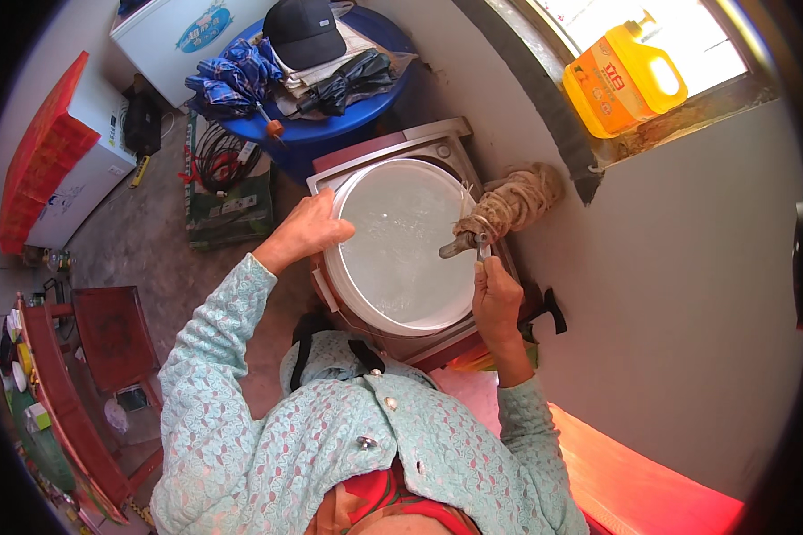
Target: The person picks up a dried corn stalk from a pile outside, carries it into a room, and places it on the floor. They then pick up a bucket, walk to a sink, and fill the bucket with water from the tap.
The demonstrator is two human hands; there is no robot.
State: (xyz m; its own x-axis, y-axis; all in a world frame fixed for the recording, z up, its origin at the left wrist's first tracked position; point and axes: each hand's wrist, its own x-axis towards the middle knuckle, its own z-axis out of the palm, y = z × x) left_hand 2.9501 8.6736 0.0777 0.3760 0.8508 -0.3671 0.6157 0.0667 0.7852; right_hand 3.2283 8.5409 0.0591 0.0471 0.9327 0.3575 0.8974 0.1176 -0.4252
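A round white bucket (334,267) stands under a metal tap (459,245). Cloudy-looking water (406,245) with ripples and small bubbles fills much of what shows inside it. My left hand (308,230) grips the bucket's left rim, with the thumb toward the inner side. At the right rim, my right hand (498,296) is closed on the tap's small handle (482,248); the fingertips are partly hidden. The pipe behind the tap is wrapped in brown cloth (522,198). Whether water is running from the spout cannot be made out.
The bucket rests on a maroon and silver appliance (393,147) by the wall. Behind it, a blue tub (366,143) bears a black cap (303,34) and folded umbrellas (232,80). A yellow jug (625,80) sits on the windowsill. A wooden chair (116,339) stands left.
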